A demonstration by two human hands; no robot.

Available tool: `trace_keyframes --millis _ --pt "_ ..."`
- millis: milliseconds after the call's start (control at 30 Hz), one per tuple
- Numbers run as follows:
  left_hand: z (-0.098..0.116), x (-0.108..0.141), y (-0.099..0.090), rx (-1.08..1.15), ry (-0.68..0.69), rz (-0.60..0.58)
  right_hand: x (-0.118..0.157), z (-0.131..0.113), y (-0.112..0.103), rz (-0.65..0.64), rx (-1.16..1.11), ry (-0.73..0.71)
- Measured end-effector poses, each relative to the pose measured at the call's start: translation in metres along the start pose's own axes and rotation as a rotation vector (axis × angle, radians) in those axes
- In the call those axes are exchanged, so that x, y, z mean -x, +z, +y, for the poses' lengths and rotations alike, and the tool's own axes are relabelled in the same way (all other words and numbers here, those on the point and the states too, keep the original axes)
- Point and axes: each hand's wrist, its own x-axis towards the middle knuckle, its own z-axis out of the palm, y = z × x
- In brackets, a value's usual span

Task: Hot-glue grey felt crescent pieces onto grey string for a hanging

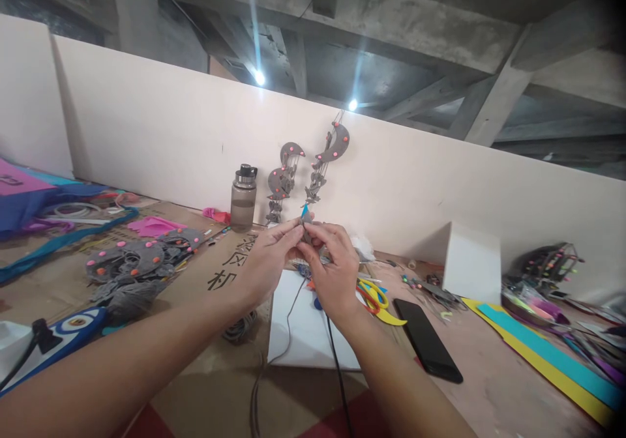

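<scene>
My left hand [274, 249] and my right hand [333, 263] meet above a white board [313, 343], fingers pinched together. Between their fingertips is a small grey piece, perhaps felt, with a blue pointed piece [306, 210] sticking up from it; the fingers hide most of it. A grey cord [289, 314] hangs down below the hands onto the board. Just right of my right hand lie yellow-handled scissors [374, 293] and a yellow curved piece [391, 319]. Behind the hands, grey crescent ornaments [337, 145] with pink dots hang against the white partition.
A water bottle [243, 198] stands at the partition [161, 118]. More dotted grey crescents [130, 261] and a pink scrap [154, 225] lie left on cardboard. To the right are a black phone [426, 340], an upright white panel [472, 262] and blue and yellow sheets [552, 353].
</scene>
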Motion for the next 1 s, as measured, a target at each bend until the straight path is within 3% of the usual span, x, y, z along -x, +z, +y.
trace_keyframes --millis 167,500,833,1000 --pt "0.0 -0.002 -0.002 -0.142 0.053 0.005 0.0 0.001 0.002 -0.016 -0.049 0.055" --pt "0.003 -0.004 -0.005 -0.292 0.039 0.034 -0.005 -0.011 0.0 -0.13 -0.191 0.373" --pt "0.02 -0.001 0.004 -0.371 -0.007 0.079 -0.008 -0.009 -0.003 -0.19 -0.094 0.391" --pt "0.012 -0.004 0.002 -0.279 -0.004 0.083 -0.009 -0.006 -0.004 -0.134 -0.146 0.437"
